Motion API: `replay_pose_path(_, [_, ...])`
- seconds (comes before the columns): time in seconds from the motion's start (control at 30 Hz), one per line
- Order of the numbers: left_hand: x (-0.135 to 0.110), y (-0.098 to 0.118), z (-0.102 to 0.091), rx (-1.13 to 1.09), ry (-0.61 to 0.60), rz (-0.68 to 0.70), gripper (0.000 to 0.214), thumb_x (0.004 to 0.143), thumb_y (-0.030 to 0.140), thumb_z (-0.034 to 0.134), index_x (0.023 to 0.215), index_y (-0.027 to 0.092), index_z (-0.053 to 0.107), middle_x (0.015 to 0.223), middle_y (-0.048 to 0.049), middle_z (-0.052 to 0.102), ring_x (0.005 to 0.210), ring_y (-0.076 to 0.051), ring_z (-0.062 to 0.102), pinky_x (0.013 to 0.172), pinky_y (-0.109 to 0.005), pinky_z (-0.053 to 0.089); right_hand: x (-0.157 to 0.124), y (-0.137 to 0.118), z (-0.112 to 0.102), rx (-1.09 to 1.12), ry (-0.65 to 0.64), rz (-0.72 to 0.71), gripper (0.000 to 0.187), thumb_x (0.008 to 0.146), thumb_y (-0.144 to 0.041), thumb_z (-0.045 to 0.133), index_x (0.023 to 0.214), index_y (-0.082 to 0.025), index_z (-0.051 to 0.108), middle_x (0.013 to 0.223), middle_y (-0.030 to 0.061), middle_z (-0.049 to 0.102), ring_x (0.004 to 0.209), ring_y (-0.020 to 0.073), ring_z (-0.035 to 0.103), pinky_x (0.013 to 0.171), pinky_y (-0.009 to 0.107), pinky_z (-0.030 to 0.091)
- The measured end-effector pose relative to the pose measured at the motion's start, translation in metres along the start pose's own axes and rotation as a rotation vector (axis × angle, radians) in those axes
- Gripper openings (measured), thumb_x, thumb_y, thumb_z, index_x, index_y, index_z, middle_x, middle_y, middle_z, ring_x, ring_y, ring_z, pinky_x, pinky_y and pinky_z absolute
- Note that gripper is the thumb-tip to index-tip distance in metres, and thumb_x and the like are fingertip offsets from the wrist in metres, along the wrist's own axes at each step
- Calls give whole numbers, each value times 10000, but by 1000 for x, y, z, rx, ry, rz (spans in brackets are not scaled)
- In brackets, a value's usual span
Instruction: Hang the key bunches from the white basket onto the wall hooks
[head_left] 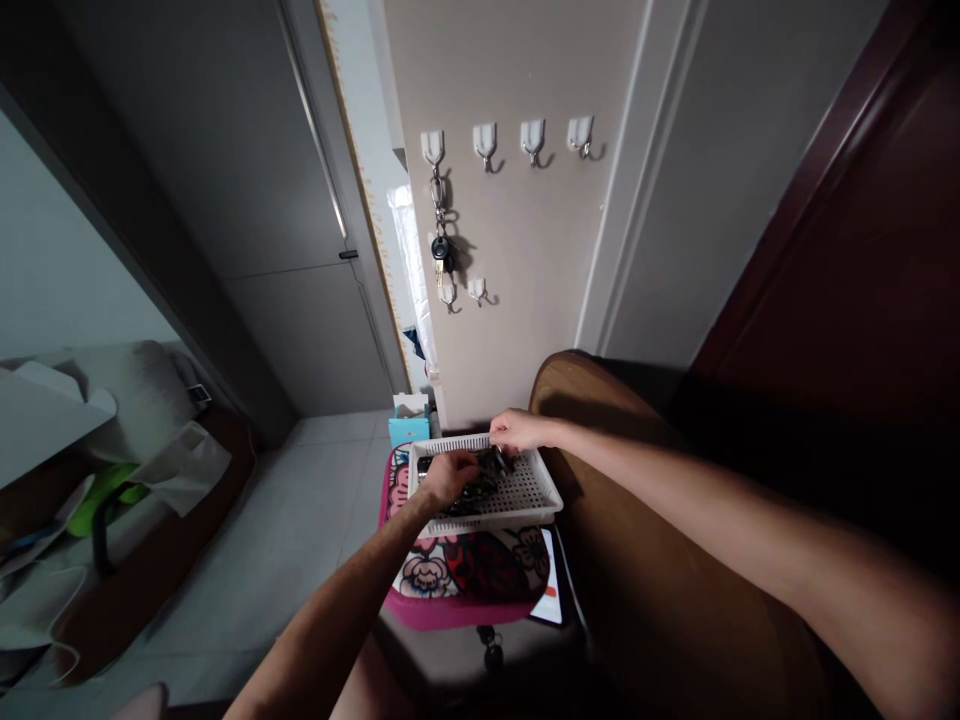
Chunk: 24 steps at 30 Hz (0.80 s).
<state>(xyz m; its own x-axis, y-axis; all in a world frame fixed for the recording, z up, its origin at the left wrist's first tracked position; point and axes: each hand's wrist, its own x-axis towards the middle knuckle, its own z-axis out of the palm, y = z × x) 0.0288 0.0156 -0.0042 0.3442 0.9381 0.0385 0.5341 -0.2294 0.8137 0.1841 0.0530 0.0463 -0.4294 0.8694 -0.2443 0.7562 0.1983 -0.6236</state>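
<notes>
A white plastic basket (536,490) with a slotted rim holds a dark jumble of keys (472,492), mostly in its left half. My left hand (451,474) reaches in over the jumble, its fingers pinched together; what they grip is too small and dark to make out. At the basket's far rim my right hand (516,430) is closed on a bunch of keys (500,460), which hangs from the fingertips into the basket. Single keys cannot be told apart under the hands.
The basket rests on a pink flower-patterned stool (424,577). Beyond it, white wall hooks (485,145) line the wall, one with a hanging key set (440,250). A curved wooden piece (592,410) stands at right, and a blue box (409,428) behind the stool.
</notes>
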Motion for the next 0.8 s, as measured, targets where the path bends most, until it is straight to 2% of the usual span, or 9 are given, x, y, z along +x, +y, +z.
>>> replay_pose_path(0.1, [-1, -3, 1, 149, -34, 31, 163, 581, 150, 429, 649, 131, 576, 600, 10, 555, 582, -92, 471, 586, -189, 366, 1, 9, -1, -369, 121, -66, 134, 616, -138, 417, 616, -158, 550, 623, 30, 567, 597, 128, 519, 517, 204, 361])
replay_pose_path(0.17, [0, -3, 1, 195, -9, 49, 191, 589, 135, 417, 689, 141, 579, 649, 1, 572, 615, -98, 485, 612, -190, 369, 0, 15, 2, -554, 179, -85, 185, 607, -125, 415, 690, -179, 572, 707, 43, 581, 677, 158, 518, 556, 224, 355])
replay_pose_path(0.27, [2, -5, -1, 253, 101, 39, 224, 599, 118, 403, 742, 152, 572, 727, -11, 581, 682, -105, 498, 661, -192, 368, -2, 21, 14, -714, 148, -125, 250, 612, -128, 408, 803, -192, 557, 809, 67, 566, 733, 186, 509, 585, 256, 350])
replay_pose_path(0.4, [4, -11, -7, 315, 173, -43, 235, 594, 104, 399, 752, 151, 566, 745, -18, 582, 694, -110, 503, 666, -195, 372, -2, 25, 28, -829, 101, -157, 266, 627, -89, 384, 811, -193, 547, 838, 71, 554, 797, 188, 486, 688, 309, 312])
replay_pose_path(0.5, [5, -17, -9, 314, 165, -71, 237, 589, 105, 400, 756, 145, 564, 744, -23, 584, 687, -111, 502, 658, -195, 373, -2, 26, 27, -831, 90, -138, 216, 641, -104, 377, 724, -186, 559, 756, 58, 568, 757, 181, 494, 690, 314, 302])
replay_pose_path(0.6, [6, -20, -10, 286, 154, -94, 246, 580, 100, 406, 767, 141, 561, 756, -25, 582, 694, -108, 500, 656, -190, 374, 0, 25, 19, -739, 116, -158, 166, 632, -132, 395, 666, -176, 552, 742, 48, 564, 715, 165, 496, 636, 270, 320])
replay_pose_path(0.7, [6, -22, -10, 241, 160, -130, 258, 572, 87, 410, 774, 146, 558, 766, -18, 580, 699, -101, 497, 659, -187, 374, 4, 22, 9, -534, 145, -153, 154, 629, -128, 392, 678, -167, 534, 703, 31, 560, 653, 132, 494, 559, 219, 330])
replay_pose_path(0.8, [6, -21, -9, 175, 161, -128, 248, 567, 83, 418, 761, 150, 559, 757, -10, 579, 702, -98, 494, 670, -194, 372, 7, 15, 3, -250, 105, -108, 134, 631, -103, 385, 673, -148, 504, 621, 11, 540, 569, 100, 491, 497, 190, 334])
